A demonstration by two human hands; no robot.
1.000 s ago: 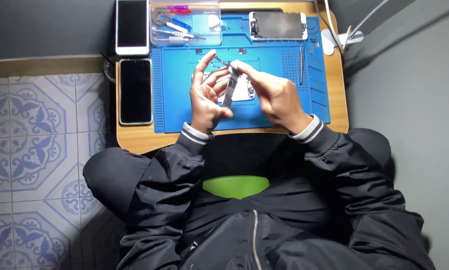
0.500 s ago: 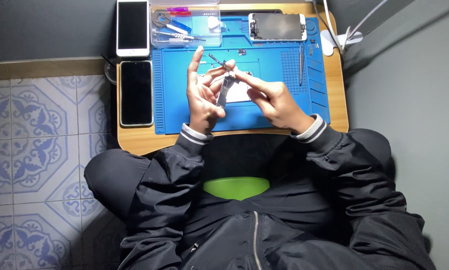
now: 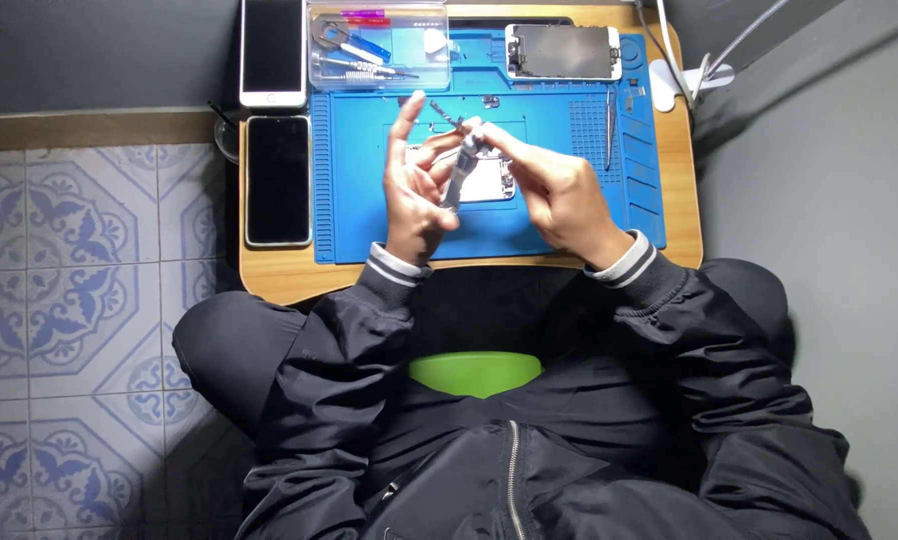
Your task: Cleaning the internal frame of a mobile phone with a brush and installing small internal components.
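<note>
Head camera view: two hands work a small tool over a blue repair mat

Head camera looks straight down on a seated person in a dark jacket (image 3: 529, 440), knees drawn up, filling the lower half of the frame. Patterned blue and white floor tiles (image 3: 79, 300) fill the left side.

A low wooden table (image 3: 279, 275) sits in the upper middle of the frame, close against the lap so the work stays within easy reach. A blue mat (image 3: 369, 220) covers most of it, probably to keep small parts from rolling away.

At the left edge of the table lie two phones: a white-fronted phone (image 3: 273, 50) above and a black phone (image 3: 278, 180) below, set clear of the work area. A clear parts box (image 3: 379, 45) holding small tools sits at the top of the mat. A detached phone screen (image 3: 563, 50) lies at the upper right, and tweezers (image 3: 609, 125) rest on the mat's ridged strip to the right.

An opened phone body (image 3: 489, 180) lies at the mat's centre, partly hidden under the hands.

Left hand (image 3: 414, 195) is raised above the mat, its index finger pointing up, the other fingers curled narrow around the lower end of a grey screwdriver (image 3: 457, 175). Right hand (image 3: 559, 195) pinches the screwdriver's upper end between thumb and fingertips. A thin dark strip (image 3: 445, 112), too small to identify, shows just above the fingers.
</note>
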